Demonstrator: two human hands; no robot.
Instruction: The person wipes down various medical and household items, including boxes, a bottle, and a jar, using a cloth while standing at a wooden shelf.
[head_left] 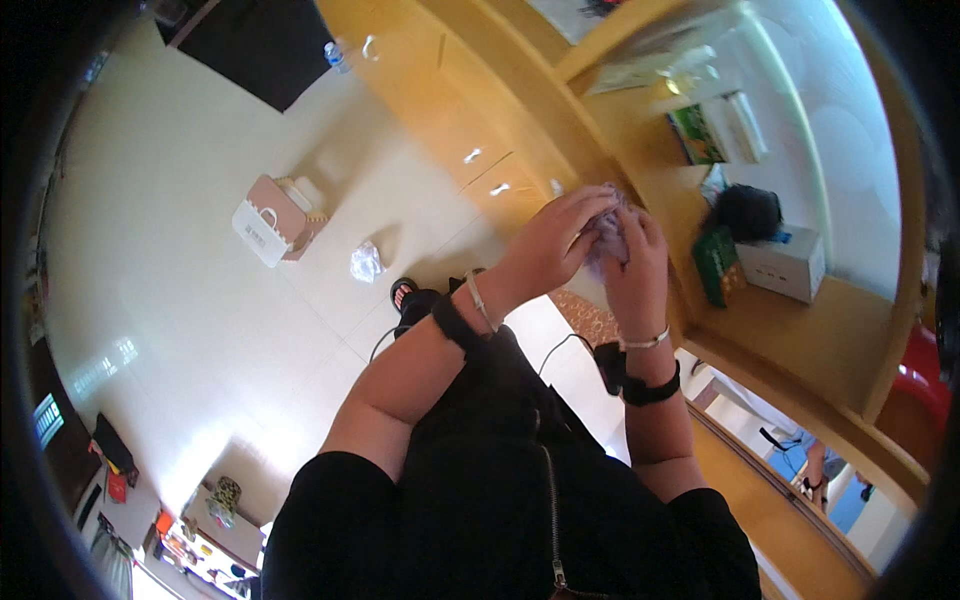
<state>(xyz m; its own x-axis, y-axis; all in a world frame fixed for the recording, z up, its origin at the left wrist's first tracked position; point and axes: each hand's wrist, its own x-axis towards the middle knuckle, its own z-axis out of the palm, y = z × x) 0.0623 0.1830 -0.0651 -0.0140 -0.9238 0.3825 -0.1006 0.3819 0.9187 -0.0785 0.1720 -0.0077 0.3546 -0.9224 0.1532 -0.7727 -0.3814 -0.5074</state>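
A crumpled, pale purple bundle (609, 240) is gathered between my two hands, in front of the wooden shelf unit's edge. Whether it is thin plastic or cloth I cannot make out. My left hand (552, 240) closes round it from the left, fingers curled over its top. From the right, my right hand (638, 272) grips it with bent fingers and thumb. Much of the bundle is hidden by the fingers. Both wrists carry a bracelet and a black strap.
The wooden shelf unit (830, 340) at right holds a white box (785, 264), a green packet (717, 267), a black item (748, 212) and upright boxes. Drawers (490, 170) run below. On the floor are a white crumpled bag (367, 262) and a pink-and-white carrier box (283, 222).
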